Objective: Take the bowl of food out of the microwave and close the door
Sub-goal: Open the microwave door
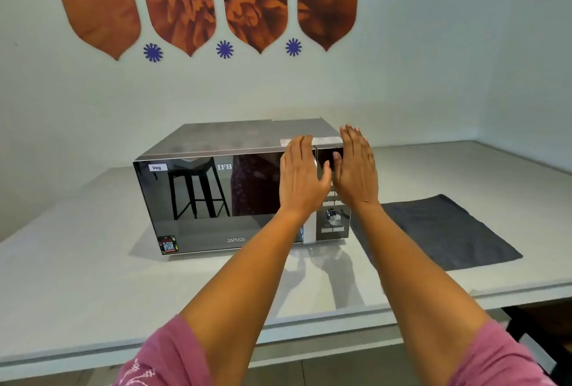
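A silver microwave [216,199] with a dark mirrored door stands on the white table [93,277]. Its door is shut, and the glass only reflects the room, so the bowl is hidden. My left hand [301,178] is held flat, fingers up, in front of the door's right edge and the vertical handle. My right hand [356,169] is flat beside it, in front of the control panel [334,221]. Both hands hold nothing; whether they touch the microwave I cannot tell.
A dark grey cloth [439,230] lies flat on the table right of the microwave. The white wall [433,60] behind carries orange flower panels. The table's front edge runs just below my forearms.
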`<control>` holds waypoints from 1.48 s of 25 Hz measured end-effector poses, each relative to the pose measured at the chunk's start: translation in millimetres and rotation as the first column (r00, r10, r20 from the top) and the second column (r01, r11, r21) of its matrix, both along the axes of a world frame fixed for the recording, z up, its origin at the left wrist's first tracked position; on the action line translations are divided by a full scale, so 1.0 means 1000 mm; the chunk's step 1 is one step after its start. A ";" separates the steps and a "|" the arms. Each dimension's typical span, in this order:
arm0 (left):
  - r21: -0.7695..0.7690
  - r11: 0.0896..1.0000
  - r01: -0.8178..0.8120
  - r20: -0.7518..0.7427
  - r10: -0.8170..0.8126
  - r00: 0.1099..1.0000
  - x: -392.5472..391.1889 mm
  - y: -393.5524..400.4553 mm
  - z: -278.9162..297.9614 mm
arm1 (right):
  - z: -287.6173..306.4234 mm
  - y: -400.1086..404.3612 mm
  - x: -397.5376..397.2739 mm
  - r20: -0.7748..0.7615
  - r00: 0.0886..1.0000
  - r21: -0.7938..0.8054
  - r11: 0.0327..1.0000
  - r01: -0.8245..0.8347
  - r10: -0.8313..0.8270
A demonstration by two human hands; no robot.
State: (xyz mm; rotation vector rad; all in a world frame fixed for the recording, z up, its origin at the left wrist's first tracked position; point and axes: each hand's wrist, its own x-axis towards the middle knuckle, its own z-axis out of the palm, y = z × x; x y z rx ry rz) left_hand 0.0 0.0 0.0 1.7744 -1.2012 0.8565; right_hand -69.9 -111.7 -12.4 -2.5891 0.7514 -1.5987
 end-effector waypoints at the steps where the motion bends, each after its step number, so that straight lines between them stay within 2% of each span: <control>1: -0.017 1.000 0.002 -0.040 -0.003 0.999 -0.004 -0.002 -0.003 | -0.002 -0.001 0.000 -0.024 1.000 -0.021 1.000 0.015 -0.015; 4: -0.058 0.998 -0.034 -0.157 0.024 0.987 -0.016 -0.007 -0.012 | -0.009 -0.004 -0.004 -0.084 0.996 -0.016 1.000 0.027 -0.028; 8: -0.095 0.990 -0.109 -0.365 0.067 0.928 -0.018 -0.016 -0.021 | -0.015 -0.008 -0.008 -0.082 0.997 0.004 1.000 0.005 -0.005; 12: -0.127 0.988 -0.083 -0.555 -0.001 0.832 -0.024 -0.031 -0.025 | -0.024 -0.014 -0.012 -0.109 0.994 0.016 1.000 -0.018 0.020; 16: -0.223 0.973 -0.065 -0.690 -0.110 0.715 -0.023 -0.047 -0.024 | -0.028 -0.018 -0.013 -0.102 0.994 0.032 0.998 -0.045 0.048; 20: -0.270 0.962 -0.050 -0.725 -0.169 0.668 -0.019 -0.053 -0.028 | -0.028 -0.018 -0.011 -0.082 0.995 0.039 0.998 -0.054 0.057; 23: -0.256 0.963 -0.089 -0.739 -0.136 0.660 -0.015 -0.054 -0.030 | -0.030 -0.020 -0.009 -0.073 0.995 0.044 0.997 -0.069 0.072; 31: -0.225 0.968 -0.113 -0.718 -0.086 0.691 -0.007 -0.053 -0.034 | -0.033 -0.021 -0.005 -0.055 0.997 0.027 0.998 -0.061 0.062; 37: -0.210 0.968 -0.136 -0.749 -0.070 0.659 -0.005 -0.053 -0.029 | -0.031 -0.019 -0.007 -0.069 0.997 0.024 0.999 -0.039 0.041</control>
